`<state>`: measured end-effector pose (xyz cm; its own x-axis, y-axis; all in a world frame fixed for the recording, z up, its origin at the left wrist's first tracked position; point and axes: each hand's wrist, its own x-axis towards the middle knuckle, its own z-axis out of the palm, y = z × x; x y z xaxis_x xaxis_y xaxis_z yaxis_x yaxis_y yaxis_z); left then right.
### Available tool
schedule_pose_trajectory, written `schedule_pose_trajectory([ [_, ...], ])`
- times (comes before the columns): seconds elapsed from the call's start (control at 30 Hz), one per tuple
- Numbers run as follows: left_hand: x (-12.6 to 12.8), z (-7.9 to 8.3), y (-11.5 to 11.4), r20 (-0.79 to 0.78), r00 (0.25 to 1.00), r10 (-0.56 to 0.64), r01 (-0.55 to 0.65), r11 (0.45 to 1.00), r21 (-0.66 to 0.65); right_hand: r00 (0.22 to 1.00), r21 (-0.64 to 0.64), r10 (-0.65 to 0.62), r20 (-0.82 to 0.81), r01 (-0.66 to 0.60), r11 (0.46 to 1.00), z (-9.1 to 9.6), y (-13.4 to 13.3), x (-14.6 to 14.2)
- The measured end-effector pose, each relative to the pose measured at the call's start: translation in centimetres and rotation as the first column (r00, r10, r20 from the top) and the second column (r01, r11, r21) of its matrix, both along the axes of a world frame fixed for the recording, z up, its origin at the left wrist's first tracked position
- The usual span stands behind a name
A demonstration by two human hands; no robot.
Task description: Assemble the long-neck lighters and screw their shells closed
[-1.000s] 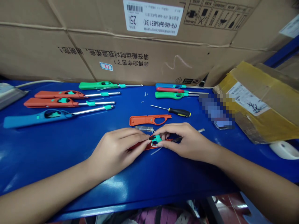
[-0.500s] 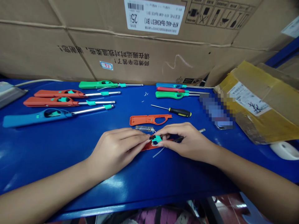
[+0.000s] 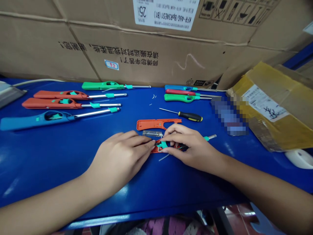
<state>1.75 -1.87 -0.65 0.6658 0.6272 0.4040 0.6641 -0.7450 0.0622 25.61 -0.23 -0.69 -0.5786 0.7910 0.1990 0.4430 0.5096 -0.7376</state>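
My right hand [image 3: 193, 143] pinches a green lighter trigger [image 3: 163, 145] between thumb and fingertips. On its left side, the fingertips of my left hand [image 3: 124, 151] are closed on the small black piece [image 3: 157, 143] joined to it. Both parts sit at an orange lighter half-shell [image 3: 155, 150], largely hidden under my fingers. A metal lighter tube with a green tab [image 3: 206, 138] sticks out past my right hand. Just behind the hands lie a clear fuel tank [image 3: 152, 133] and a second orange half-shell [image 3: 148, 124], its hollow side up. A thin clear tube [image 3: 164, 157] lies in front.
Several long-nosed lighters lie at the left, among them a blue one [image 3: 36, 121]; more, including a green one [image 3: 177, 97], lie at the back. A screwdriver [image 3: 190, 116] rests behind my right hand. Cardboard boxes stand behind and at the right, near a white mouse [image 3: 300, 159].
The green trigger with its black piece has gone down closer to the orange half-shell, both hands moving with it. The tube's green tab now shows beyond my right hand. The view has shifted slightly.
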Motion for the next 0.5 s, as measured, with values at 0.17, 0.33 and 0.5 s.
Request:
schedule_pose_trajectory([
  [0.17, 0.16, 0.40, -0.51, -0.066, 0.997, 0.034, -0.035, 0.999, -0.013, 1.000, 0.019, -0.024, -0.019, 0.024, 1.000, -0.22, 0.13, -0.38],
  [0.33, 0.12, 0.32, -0.67, -0.074, 0.997, 0.031, -0.037, 0.996, -0.083, 0.999, 0.009, -0.050, -0.020, 0.050, 0.999, -0.26, -0.02, -0.60],
  [0.5, 0.02, 0.15, -0.60, -0.062, 0.998, 0.030, -0.039, 0.986, -0.165, 0.997, 0.017, -0.075, -0.001, 0.075, 0.997, -0.34, -0.11, -0.66],
])
